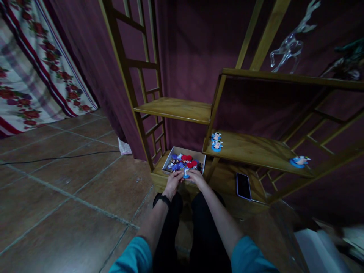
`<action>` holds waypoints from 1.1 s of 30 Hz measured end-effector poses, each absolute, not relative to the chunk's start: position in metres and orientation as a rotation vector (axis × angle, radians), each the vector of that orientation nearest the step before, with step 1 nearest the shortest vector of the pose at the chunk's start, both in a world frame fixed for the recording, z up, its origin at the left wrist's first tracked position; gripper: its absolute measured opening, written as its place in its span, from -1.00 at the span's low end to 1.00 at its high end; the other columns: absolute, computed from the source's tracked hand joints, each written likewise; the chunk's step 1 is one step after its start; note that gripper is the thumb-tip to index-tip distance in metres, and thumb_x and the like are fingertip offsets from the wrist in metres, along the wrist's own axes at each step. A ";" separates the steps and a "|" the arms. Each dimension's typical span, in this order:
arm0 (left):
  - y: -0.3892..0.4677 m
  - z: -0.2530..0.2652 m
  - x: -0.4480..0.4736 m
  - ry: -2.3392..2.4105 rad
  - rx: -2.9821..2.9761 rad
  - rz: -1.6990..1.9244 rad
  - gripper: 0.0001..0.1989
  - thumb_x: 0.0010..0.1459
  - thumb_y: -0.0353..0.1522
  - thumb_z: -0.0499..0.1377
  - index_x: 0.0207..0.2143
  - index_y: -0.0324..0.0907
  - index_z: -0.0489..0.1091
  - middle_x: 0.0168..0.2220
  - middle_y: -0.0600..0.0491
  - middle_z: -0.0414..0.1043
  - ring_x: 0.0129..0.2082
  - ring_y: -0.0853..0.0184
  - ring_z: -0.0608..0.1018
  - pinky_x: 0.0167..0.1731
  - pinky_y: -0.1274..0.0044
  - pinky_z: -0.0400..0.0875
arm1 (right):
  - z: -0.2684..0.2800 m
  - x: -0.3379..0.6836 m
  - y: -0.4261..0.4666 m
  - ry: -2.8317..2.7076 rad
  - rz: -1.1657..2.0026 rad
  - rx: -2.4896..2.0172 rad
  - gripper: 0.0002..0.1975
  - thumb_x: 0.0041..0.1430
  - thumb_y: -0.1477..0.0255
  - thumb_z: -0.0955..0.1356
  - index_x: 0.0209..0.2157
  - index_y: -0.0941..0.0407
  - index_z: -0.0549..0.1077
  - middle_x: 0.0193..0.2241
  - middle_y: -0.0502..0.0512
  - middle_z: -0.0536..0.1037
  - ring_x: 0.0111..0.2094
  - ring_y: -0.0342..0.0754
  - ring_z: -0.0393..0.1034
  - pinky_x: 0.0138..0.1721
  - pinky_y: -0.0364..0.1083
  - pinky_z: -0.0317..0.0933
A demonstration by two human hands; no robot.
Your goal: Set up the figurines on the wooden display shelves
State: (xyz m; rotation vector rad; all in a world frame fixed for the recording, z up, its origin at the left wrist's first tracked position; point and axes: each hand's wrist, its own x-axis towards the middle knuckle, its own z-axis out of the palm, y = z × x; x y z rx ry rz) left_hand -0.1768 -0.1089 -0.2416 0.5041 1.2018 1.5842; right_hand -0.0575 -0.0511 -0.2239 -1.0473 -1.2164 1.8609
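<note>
box point(196, 153): one, open-topped, pale-walled, set on the low ledge of a wooden stand; taken as landmark. contents: a loose heap of small toys point(189, 163), red, purple and dark; a count cannot be made.

toy in hand point(185, 174): one, blue and white, held at the near edge of the box, above the heap's front. it is gripped from both sides: by the left hand point(174, 180) and by the right hand point(197, 177), fingers drawn close, little gap left between. how firmly it is pinched cannot be told.

paired toys point(216, 145): two, blue-based, placed close together on the shelf point(253, 151) to the right of the box and higher than it. single toy point(299, 162): one, blue-based, tilted in view, placed on the same shelf, farther right of the box.

phone point(243, 185): one, dark-faced, laid flat to the right of the box, beneath that shelf.

step in hand: judged to be two-handed handling of one toy. for the next move, a secure hold and clearance over the box's near edge seem to be called for.
</note>
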 end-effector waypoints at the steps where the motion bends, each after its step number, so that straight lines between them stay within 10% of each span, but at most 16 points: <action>1: -0.109 -0.242 -0.177 1.200 0.507 1.586 -0.63 -0.29 -0.31 0.40 -0.37 -0.29 0.50 -0.52 0.05 0.45 -0.64 0.55 0.37 -0.61 0.66 0.21 | -0.225 -0.059 -0.052 -1.238 1.871 -1.033 -0.76 -0.17 0.34 0.46 -0.43 0.20 0.52 -0.48 0.07 0.55 -0.45 -0.09 0.48 -0.27 -0.05 0.40; 19: -0.114 -0.236 -0.174 1.141 0.488 1.575 -0.71 -0.24 -0.45 0.38 -0.37 -0.31 0.50 -0.51 0.00 0.48 -0.58 0.49 0.44 -0.57 0.66 0.28 | -0.239 -0.061 -0.048 -1.671 1.285 -1.127 -0.80 -0.09 0.28 0.40 -0.44 0.11 0.55 -0.50 0.00 0.57 -0.36 0.01 0.46 -0.33 -0.09 0.34; 33: -0.116 -0.233 -0.175 1.078 0.418 1.569 -0.77 -0.10 -0.39 0.31 -0.33 -0.26 0.45 -0.52 0.04 0.46 -0.55 0.45 0.49 -0.56 0.66 0.33 | -0.246 -0.063 -0.041 -1.462 1.594 -1.013 -0.79 -0.09 0.31 0.37 -0.45 0.17 0.52 -0.55 -0.01 0.51 -0.56 -0.10 0.44 -0.39 -0.06 0.40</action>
